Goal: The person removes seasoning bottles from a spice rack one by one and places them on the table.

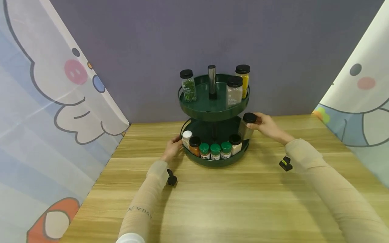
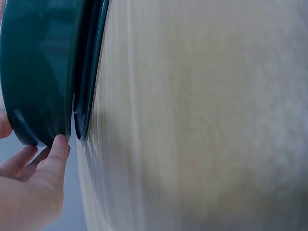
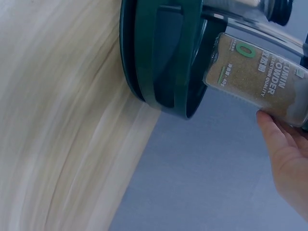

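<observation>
My right hand (image 1: 268, 126) grips a clear square spice jar (image 3: 255, 72) with a black lid, filled with brown powder and labelled as cumin powder. It is tilted at the right side of the lower tray, its bottom near the rim. With its fingertips, my left hand (image 2: 36, 187) touches the outer wall of the dark green lower tray (image 1: 212, 162) at its left side, the thumb partly cut off in the left wrist view. Along that tray's front stand a white-capped jar (image 1: 186, 137), an orange-brown jar (image 1: 195, 150), several green-capped bottles (image 1: 215, 153) and a black-lidded jar (image 1: 236, 148).
The upper tray (image 1: 209, 114) holds a jar of green flakes (image 1: 189, 89), a black-lidded pale jar (image 1: 234, 94) and a yellow jar (image 1: 245, 82) around a metal post (image 1: 211, 79). The rack stands on a wooden table (image 1: 218, 206) before a grey wall (image 1: 197, 37). Cartoon curtains hang at both sides.
</observation>
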Demonstrator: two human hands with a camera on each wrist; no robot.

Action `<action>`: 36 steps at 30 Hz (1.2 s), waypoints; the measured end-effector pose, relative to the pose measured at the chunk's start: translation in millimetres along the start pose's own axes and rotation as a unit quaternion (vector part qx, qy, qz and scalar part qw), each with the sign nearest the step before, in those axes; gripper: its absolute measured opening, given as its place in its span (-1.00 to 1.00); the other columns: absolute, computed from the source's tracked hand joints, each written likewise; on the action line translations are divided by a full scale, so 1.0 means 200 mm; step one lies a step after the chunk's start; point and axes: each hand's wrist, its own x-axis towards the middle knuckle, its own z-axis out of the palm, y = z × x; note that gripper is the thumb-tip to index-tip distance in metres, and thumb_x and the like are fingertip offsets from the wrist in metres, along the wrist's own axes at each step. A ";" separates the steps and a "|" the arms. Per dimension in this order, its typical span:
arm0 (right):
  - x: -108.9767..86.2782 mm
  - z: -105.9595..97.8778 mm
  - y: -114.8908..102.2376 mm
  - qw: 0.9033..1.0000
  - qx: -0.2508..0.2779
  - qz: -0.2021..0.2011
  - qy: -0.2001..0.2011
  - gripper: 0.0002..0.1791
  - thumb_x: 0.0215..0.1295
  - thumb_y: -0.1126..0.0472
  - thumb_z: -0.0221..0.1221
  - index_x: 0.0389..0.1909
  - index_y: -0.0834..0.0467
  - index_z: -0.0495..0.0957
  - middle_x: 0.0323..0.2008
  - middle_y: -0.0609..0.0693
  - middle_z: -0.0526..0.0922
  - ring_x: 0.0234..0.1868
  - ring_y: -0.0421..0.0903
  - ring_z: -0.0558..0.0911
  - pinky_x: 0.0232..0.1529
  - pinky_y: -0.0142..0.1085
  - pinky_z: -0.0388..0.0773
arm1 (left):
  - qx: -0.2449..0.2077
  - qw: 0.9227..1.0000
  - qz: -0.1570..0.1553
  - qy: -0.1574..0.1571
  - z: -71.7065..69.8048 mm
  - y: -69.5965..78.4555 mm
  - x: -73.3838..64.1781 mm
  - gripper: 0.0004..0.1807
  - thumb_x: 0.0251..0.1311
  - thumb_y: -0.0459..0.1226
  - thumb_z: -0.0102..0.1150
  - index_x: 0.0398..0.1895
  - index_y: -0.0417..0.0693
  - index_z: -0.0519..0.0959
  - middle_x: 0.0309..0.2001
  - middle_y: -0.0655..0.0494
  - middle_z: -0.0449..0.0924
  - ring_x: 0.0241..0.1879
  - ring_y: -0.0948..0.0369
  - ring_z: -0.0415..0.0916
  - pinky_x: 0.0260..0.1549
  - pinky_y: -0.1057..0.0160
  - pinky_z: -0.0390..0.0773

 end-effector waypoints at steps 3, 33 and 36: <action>0.00 -0.04 -0.02 1.000 -0.010 0.008 0.003 -0.32 0.33 0.11 0.06 0.31 0.41 0.07 0.13 0.41 0.36 0.13 0.26 0.42 0.07 0.05 0.43 | -0.009 1.000 0.000 0.002 0.00 0.00 0.00 -0.46 0.31 -0.30 -0.06 0.32 -0.31 0.16 0.29 -0.21 0.22 0.25 -0.01 0.27 0.21 0.16 0.34; -0.13 -0.28 0.20 0.996 -0.052 0.049 0.057 -0.28 0.35 -0.03 -0.01 0.28 0.45 0.10 0.13 0.44 0.32 0.11 0.30 0.38 -0.12 -0.24 0.53 | -0.012 1.000 0.006 -0.003 -0.01 -0.01 0.00 -0.46 0.32 -0.31 -0.07 0.32 -0.33 0.15 0.30 -0.22 0.20 0.24 -0.02 0.26 0.22 0.14 0.33; -0.14 -0.30 0.22 0.996 -0.054 0.052 0.058 -0.28 0.35 -0.02 -0.01 0.28 0.45 0.10 0.12 0.44 0.33 0.08 0.26 0.40 -0.21 -0.40 0.48 | -0.009 1.000 0.005 -0.005 -0.02 0.00 0.00 -0.46 0.32 -0.31 -0.08 0.33 -0.32 0.15 0.30 -0.22 0.20 0.25 -0.02 0.26 0.22 0.14 0.33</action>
